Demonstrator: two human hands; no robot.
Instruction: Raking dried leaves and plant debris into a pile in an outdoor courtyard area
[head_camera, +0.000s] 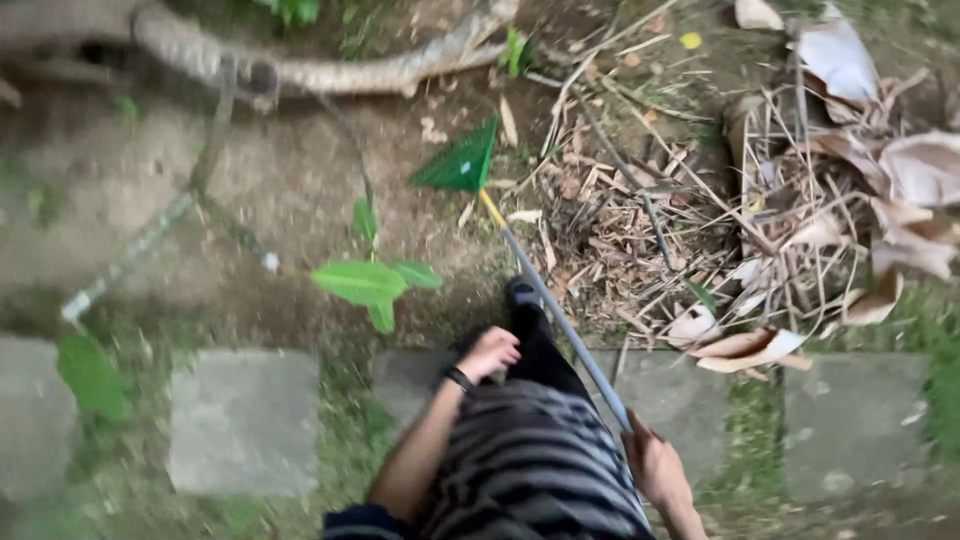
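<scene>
A green fan-shaped plastic rake (462, 160) on a long grey handle is gripped by the closed right hand (655, 462), the left hand (490, 352) hangs loosely curled and empty, and a heap of dry brown leaves and sticks (760, 230) is gathered beyond the right hand, with scattered bits left.

bare dirt (270, 180) left of the green rake head (460, 162) lies open, broken only by a small leafy seedling (368, 280) just near of it. to the right, a heap of dry leaves and sticks (780, 220) fills the ground. far off, a thick root (300, 70) runs across. near, paving slabs (245, 420) offer flat footing beside the rake handle (560, 320).
</scene>
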